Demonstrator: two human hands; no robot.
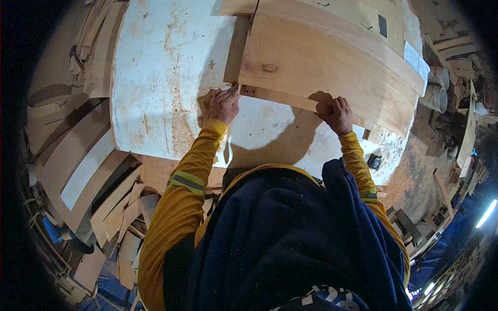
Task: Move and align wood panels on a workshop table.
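A wide pale wooden board [311,72] with a knot lies on a white, rust-stained worktable [161,78]. A narrow wooden strip [282,98] runs along the board's near edge. My left hand [224,105] pinches the strip's left end, with what looks like a small tool tip at the corner. My right hand [337,114] grips the strip and board edge further right, fingers curled over it. Both arms wear yellow sleeves with reflective bands.
More planks [332,15] lie stacked beyond the board. Offcuts and curved plywood pieces [88,166] pile up on the floor at left. Buckets [438,96] and timber scraps stand at right. A small dark object [374,161] sits near the table's right edge.
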